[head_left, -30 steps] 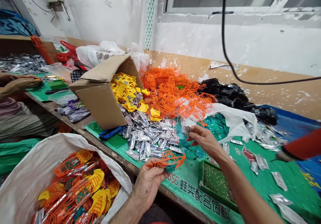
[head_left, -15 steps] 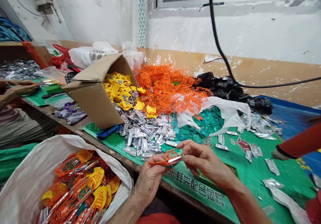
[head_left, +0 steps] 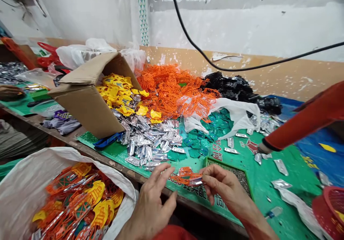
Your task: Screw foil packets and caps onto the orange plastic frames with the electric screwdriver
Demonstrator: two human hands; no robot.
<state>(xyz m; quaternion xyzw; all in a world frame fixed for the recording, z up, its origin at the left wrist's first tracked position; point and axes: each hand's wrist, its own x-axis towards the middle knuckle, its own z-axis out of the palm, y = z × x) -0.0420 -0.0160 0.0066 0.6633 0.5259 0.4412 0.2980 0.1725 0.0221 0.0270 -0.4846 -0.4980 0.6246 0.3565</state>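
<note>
My right hand (head_left: 224, 188) pinches an orange plastic lattice piece (head_left: 186, 176) with a silver strip on it, above the table's near edge. My left hand (head_left: 153, 204) is just left of the piece, fingers spread and apart, holding nothing. Behind them lie a heap of silver strips (head_left: 150, 139), yellow pieces (head_left: 118, 95) spilling from a tipped cardboard box (head_left: 86, 96), a tangle of orange lattice pieces (head_left: 172, 89), teal pieces (head_left: 212, 130) and black pieces (head_left: 236, 87).
A white sack (head_left: 27, 182) of assembled orange and yellow pieces stands at lower left. A green mesh tray (head_left: 242, 173) lies by my right hand. Another person's red sleeve (head_left: 306, 120) reaches in from the right. A red basket (head_left: 331, 206) is at lower right.
My right hand fetched a silver strip from the pile and brought it to the orange piece. The piece passed from my left hand into my right; my left hand opened.
</note>
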